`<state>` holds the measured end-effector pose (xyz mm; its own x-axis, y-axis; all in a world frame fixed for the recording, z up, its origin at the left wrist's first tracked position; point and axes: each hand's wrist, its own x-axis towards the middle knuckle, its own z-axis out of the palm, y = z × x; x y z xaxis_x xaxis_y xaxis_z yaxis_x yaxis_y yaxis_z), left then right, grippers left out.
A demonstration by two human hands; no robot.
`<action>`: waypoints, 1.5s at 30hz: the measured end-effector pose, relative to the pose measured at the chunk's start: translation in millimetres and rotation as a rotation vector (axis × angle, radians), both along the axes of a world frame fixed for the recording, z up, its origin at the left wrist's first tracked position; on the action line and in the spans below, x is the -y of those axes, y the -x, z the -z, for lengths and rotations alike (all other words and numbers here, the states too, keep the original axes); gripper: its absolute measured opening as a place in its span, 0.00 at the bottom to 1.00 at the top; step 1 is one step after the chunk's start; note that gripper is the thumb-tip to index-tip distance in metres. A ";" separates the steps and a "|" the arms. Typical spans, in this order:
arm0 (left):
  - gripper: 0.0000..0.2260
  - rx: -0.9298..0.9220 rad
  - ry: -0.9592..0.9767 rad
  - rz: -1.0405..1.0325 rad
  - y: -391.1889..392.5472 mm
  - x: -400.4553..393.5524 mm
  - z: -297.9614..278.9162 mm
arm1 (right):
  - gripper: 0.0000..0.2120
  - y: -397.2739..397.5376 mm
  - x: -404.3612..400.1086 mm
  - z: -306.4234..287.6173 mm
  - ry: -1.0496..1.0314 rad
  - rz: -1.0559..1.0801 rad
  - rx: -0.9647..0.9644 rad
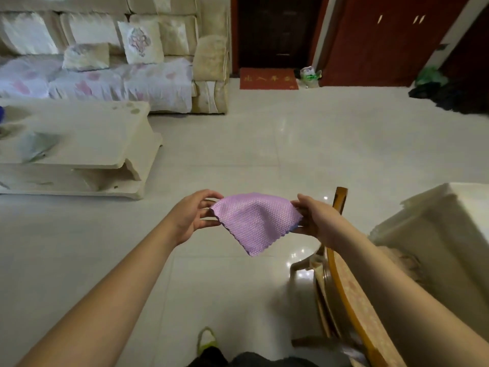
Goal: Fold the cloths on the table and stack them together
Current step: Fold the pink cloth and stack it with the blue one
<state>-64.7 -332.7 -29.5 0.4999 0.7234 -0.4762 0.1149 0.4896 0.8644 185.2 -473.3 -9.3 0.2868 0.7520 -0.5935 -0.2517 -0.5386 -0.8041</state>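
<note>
A small purple cloth (255,221) with a waffle texture and scalloped edges hangs in the air in front of me, above the tiled floor. My left hand (194,214) pinches its left corner. My right hand (313,217) pinches its right corner, where a bit of blue shows behind the purple. The cloth sags between the two hands and one loose corner points down. No other cloth is clearly in view.
A wooden chair (341,263) stands just below my right arm. A cream cabinet or table (436,229) is at the right edge. A low cream coffee table (76,144) sits at the left, with a sofa (113,70) behind it. My foot (207,340) shows at the bottom.
</note>
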 end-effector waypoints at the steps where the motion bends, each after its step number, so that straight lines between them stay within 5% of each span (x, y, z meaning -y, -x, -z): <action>1: 0.16 0.020 0.016 0.017 0.8 -16.8 -1.3 | 0.22 4.2 -10.2 0.0 -0.011 0.018 -0.024; 11: 0.20 0.045 0.031 0.225 -54.4 -137.9 1.6 | 0.29 -11.0 -75.7 8.7 -0.085 0.256 -0.158; 25: 0.15 -0.019 -0.027 0.386 -265.6 -275.9 -7.4 | 0.29 -181.7 -181.0 32.0 -0.201 0.466 -0.381; 45: 0.19 0.009 0.090 0.890 -630.9 -362.8 10.8 | 0.23 -413.9 -233.5 26.5 -0.103 1.017 -0.118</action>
